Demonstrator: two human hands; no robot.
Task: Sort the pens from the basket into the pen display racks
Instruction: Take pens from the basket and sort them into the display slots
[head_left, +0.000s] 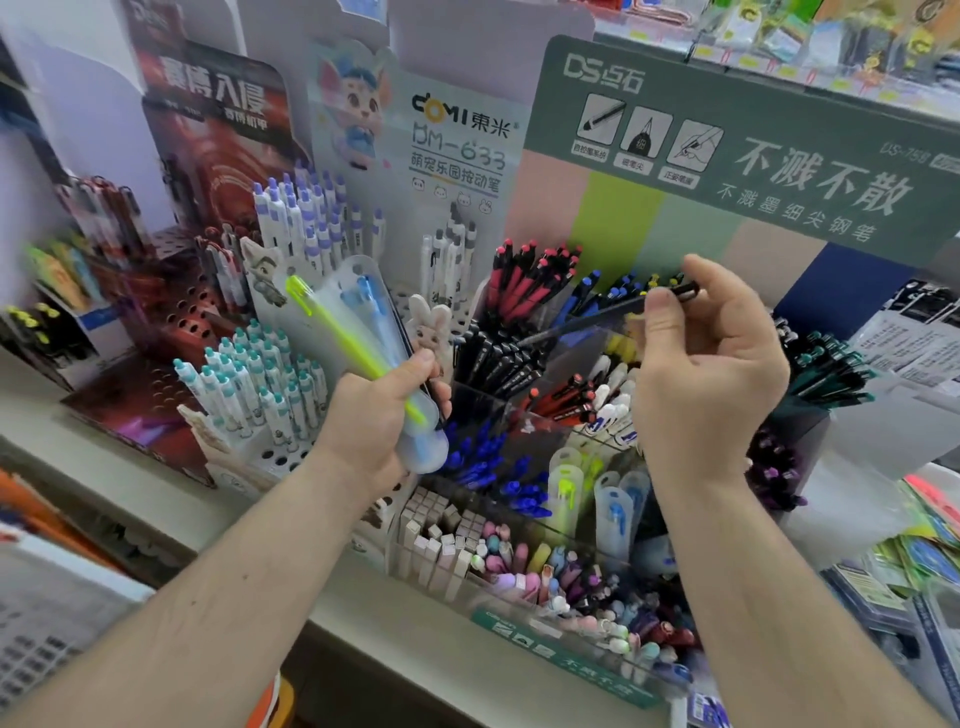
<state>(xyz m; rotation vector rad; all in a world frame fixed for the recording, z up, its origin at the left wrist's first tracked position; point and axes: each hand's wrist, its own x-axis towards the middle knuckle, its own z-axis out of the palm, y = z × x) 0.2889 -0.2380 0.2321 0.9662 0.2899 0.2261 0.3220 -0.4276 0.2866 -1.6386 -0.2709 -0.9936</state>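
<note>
Black pen (608, 317) pinched in raised right hand (711, 364).

Lower ends of the packaged pens (358, 332) hidden inside the left hand (376, 421); far-left racks (104, 270) blurred.

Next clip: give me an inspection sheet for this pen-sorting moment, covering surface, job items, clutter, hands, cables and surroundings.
Surface: pale shelf ledge carrying the racks.
Job's things: clear compartment rack with red, blue and black pens; white peg rack of teal-capped pens; basket not clearly seen.
Clutter: pastel erasers and small pens in the front tray.
Hands: left hand grips packaged pens, one yellow-green, one blue; right hand pinches a dark pen above the compartments.
Cables: nothing seen.
Surroundings: green DS display card, DOMI card, red poster rack.
</note>
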